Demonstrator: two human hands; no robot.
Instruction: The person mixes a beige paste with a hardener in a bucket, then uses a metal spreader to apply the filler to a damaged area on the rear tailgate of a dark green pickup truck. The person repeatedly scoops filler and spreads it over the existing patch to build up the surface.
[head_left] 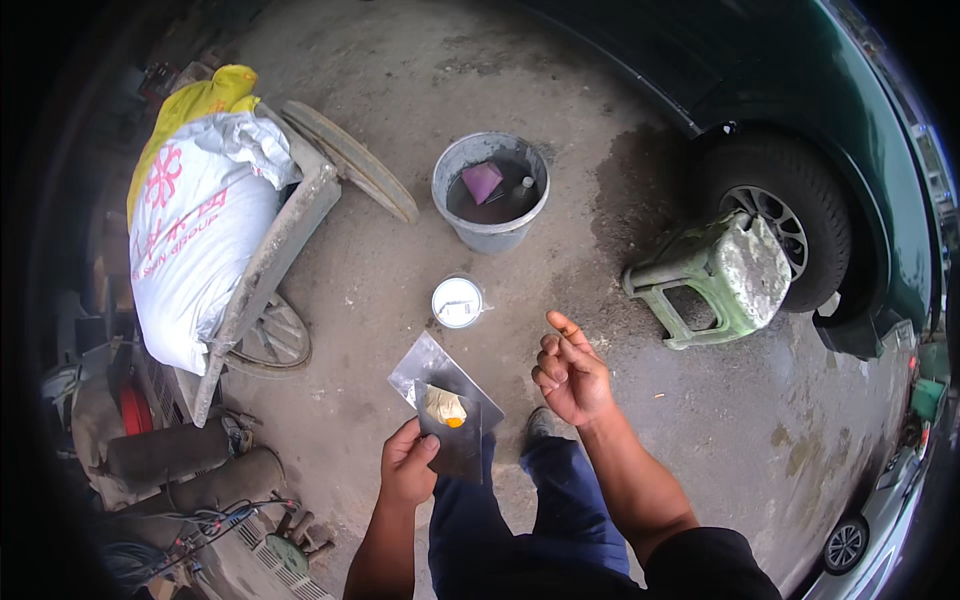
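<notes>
My left hand (408, 465) pinches a thin dark grey flat sheet (458, 460) between thumb and fingers. On it sits a cream-coloured lump of paste (440, 402) with a bright orange dab (455, 422) at its lower edge. A second, lighter grey sheet (425, 358) shows behind the dark one; whether my left hand grips it too is hidden. To the right, my right hand (575, 380) is raised with nothing visible in it. Its index finger points out and carries an orange smear, while the other fingers are loosely curled.
A round white-topped can (458, 302) and a grey bucket (490, 235) with dark water and a purple piece stand ahead. Left is a wheelbarrow (262, 262) carrying a white sack (205, 230). A worn green stool (720, 285) stands by the dark green car's wheel (785, 215).
</notes>
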